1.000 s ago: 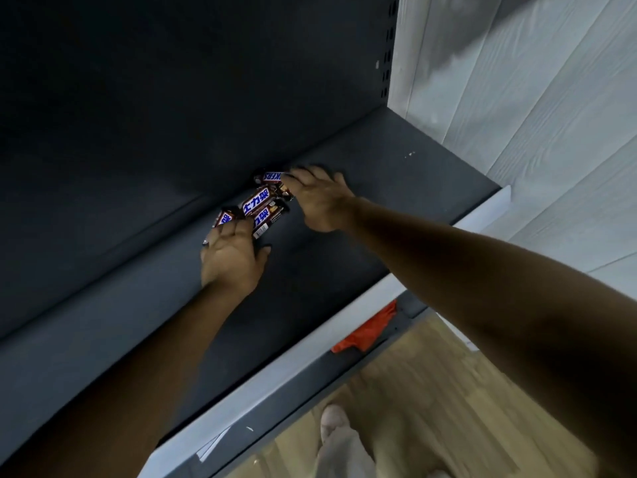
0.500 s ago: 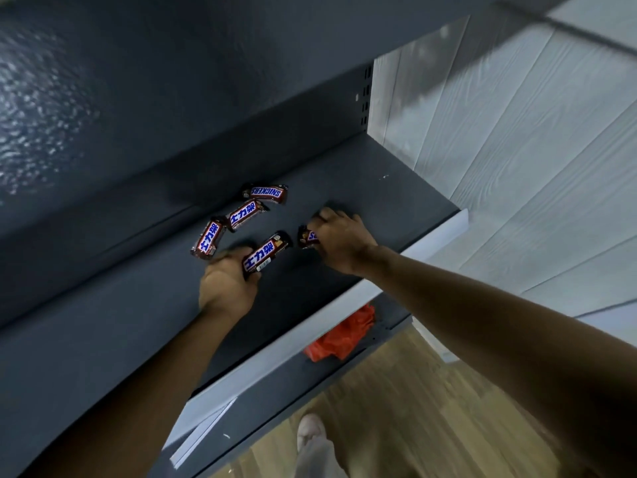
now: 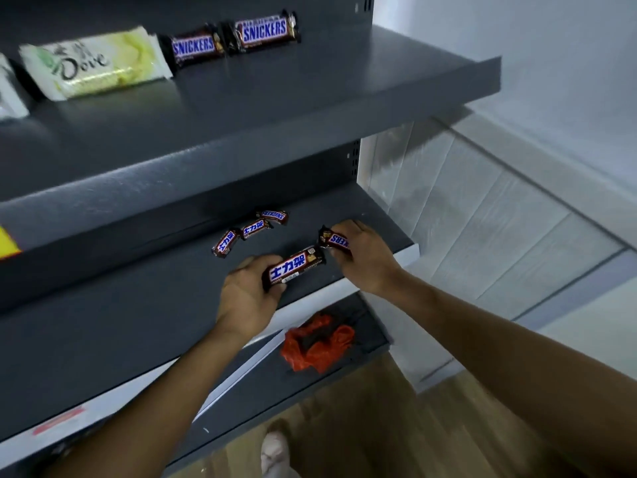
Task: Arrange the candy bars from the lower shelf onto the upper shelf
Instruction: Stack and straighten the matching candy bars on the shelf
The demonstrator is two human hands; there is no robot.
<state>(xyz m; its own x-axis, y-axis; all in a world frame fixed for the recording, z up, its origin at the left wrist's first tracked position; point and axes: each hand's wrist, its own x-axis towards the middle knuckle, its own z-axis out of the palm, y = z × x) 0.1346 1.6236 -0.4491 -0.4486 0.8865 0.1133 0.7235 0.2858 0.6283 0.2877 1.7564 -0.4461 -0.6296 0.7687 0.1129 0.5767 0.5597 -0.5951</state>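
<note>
Head view: we are taking two candy bars off the lower shelf, one in each hand.

Our left hand (image 3: pixel 248 294) is curling its grip round a long candy bar (image 3: pixel 293 267), and our right hand (image 3: pixel 365 260) is pinching a second bar (image 3: pixel 336 239), its grip closed on the wrapper. Both bars are sitting low over the lower shelf (image 3: pixel 138 322) near its front edge; we cannot tell whether they are clear of it. Three loose bars (image 3: pixel 256 228) are lying farther back. Two Snickers bars (image 3: pixel 263 29) are already sitting side by side on the upper shelf (image 3: pixel 310 98), beside a Dove pack (image 3: pixel 96 63). We are judging the job under halfway: five bars are waiting to go up.
</note>
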